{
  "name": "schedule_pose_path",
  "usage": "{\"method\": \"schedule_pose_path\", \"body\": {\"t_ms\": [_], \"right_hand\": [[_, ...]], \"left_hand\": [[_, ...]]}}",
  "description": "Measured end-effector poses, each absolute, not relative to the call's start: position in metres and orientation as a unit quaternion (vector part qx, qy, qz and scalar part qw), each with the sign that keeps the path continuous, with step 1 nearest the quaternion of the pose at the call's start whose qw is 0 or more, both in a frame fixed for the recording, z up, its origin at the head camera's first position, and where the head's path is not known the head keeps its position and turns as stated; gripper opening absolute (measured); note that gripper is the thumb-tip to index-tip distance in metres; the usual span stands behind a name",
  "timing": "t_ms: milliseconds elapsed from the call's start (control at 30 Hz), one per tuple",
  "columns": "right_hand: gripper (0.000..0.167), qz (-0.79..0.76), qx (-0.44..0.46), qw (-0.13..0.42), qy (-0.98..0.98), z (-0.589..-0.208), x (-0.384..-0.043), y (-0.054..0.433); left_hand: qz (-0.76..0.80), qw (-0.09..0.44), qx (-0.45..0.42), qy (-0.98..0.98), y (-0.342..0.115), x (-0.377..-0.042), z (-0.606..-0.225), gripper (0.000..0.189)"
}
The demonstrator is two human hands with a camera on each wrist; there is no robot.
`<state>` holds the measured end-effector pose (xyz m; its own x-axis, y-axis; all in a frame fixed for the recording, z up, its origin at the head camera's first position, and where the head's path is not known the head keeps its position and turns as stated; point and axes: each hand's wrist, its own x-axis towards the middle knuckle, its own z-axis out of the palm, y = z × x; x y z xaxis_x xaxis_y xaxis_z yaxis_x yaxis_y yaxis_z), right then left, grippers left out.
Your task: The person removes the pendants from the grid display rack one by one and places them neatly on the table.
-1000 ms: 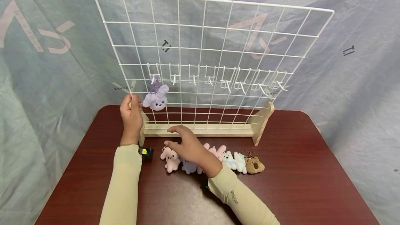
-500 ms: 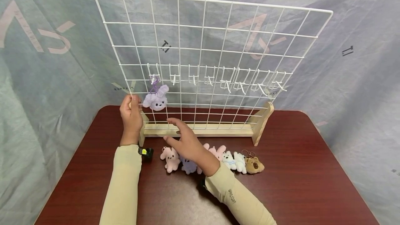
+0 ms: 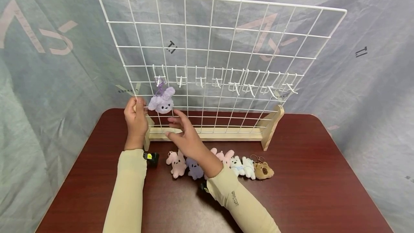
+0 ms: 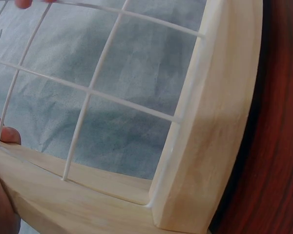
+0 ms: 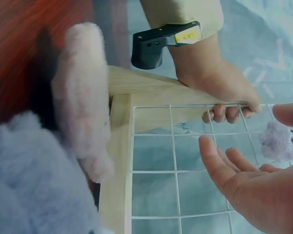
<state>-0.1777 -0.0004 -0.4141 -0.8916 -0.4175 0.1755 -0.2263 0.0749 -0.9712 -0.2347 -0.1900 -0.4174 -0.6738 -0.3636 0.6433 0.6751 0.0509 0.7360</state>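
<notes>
A white wire grid rack (image 3: 211, 13) stands upright in a wooden stand (image 3: 207, 137) on the table. My left hand (image 3: 136, 123) grips its left edge by the wooden upright; in the right wrist view the fingers curl round that edge. From the leftmost hook hangs a purple plush bunny keychain (image 3: 163, 107) by a purple ring. Just below and right of the bunny, my right hand (image 3: 191, 141) is raised with fingers spread and holds nothing. In the right wrist view its palm and the thumb frame the bunny, apparently without touching it.
Several white hooks (image 3: 216, 82) run in a row along the grid. Along the table (image 3: 307, 175) before the stand lie a pink plush (image 3: 177, 167), a lavender plush (image 3: 195, 171), white plushes (image 3: 237, 167) and a brown plush (image 3: 263, 172). A grey curtain (image 3: 372, 92) hangs behind.
My right hand has moved up from over the plush row to near the hanging bunny. My left hand keeps its grip on the rack's edge.
</notes>
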Motion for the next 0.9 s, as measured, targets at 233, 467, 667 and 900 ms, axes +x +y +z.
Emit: {"method": "schedule_pose_path", "body": {"t_ms": [233, 467, 667, 900], "right_hand": [[0.074, -0.704, -0.216, 0.097, 0.669, -0.409, -0.183, -0.002], [0.071, -0.772, -0.199, 0.122, 0.591, -0.410, -0.183, -0.012], [0.067, -0.844, -0.185, 0.133, 0.486, -0.408, -0.182, -0.022], [0.058, -0.884, -0.186, 0.131, 0.408, -0.404, -0.182, -0.028]], "left_hand": [[-0.674, 0.383, -0.119, -0.620, -0.189, -0.234, -0.416, 0.034], [-0.676, 0.386, -0.113, -0.618, -0.192, -0.237, -0.418, 0.037], [-0.675, 0.387, -0.100, -0.621, -0.200, -0.250, -0.433, 0.036], [-0.653, 0.400, -0.094, -0.636, -0.199, -0.252, -0.437, 0.034]]}}
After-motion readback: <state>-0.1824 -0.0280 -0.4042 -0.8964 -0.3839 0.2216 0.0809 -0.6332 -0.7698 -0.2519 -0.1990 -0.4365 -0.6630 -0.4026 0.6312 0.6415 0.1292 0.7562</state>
